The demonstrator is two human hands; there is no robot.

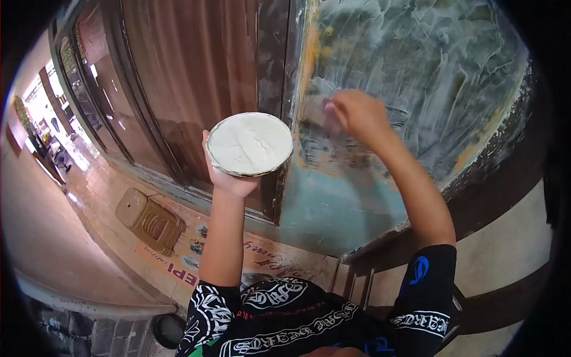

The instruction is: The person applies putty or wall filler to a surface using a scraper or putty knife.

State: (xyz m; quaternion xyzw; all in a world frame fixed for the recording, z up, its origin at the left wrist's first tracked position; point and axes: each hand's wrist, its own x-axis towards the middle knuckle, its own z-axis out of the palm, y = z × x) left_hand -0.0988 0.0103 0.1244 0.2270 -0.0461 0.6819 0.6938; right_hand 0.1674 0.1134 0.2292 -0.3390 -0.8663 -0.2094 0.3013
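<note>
My left hand [221, 172] supports a round container of white putty [250, 144] from below, fingers wrapped around its left side. The putty's surface is mostly smooth with a ridge across it. To the right, my right hand [358, 116] is raised close to the wall panel [416, 65], its fingers closed. A thin, pale, blurred shape shows by its fingertips; motion blur hides what it is. White, streaky putty covers much of the dark panel, with orange patches along its edges. Below that, the wall [324, 205] is plain blue-green.
A brown-framed glass door with a curtain [190, 65] stands left of the panel. On the floor lies a printed banner [262, 253] beside a brown plastic stool [148, 220]. A dark round bowl-like object [169, 331] sits at lower left. Dark curved rails [505, 238] run at right.
</note>
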